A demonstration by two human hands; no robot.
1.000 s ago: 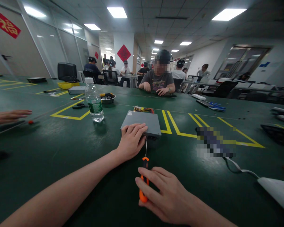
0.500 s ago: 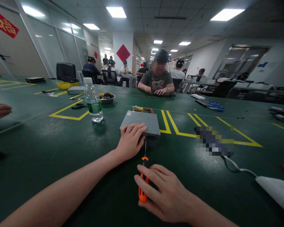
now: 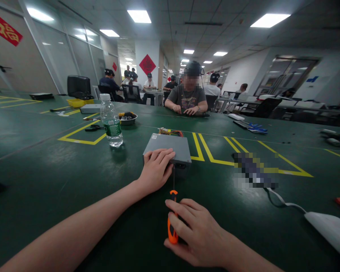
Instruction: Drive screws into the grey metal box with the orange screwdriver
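A grey metal computer power supply (image 3: 177,145) lies on the green table in front of me, coloured wires (image 3: 171,132) bunched at its far side. My left hand (image 3: 158,166) grips its near left part, fingers over the top and thumb down the near face. In my right hand (image 3: 197,230) is a screwdriver (image 3: 173,226) with an orange and black handle, held between thumb and fingers. Its thin shaft points away from me to the near face of the power supply, just right of my left thumb. Where the tip meets the case is hard to make out.
A water bottle (image 3: 112,128) stands left of the power supply, with a metal bowl (image 3: 129,120) of tools behind it. A blurred-out dark object (image 3: 253,170) and a white corded item (image 3: 328,230) lie to the right. Across the table sits a person (image 3: 188,94).
My right fingers have shifted on the screwdriver's handle, which appears turned slightly. Another person's hand at the left edge has gone from view. My left hand and the power supply stay put.
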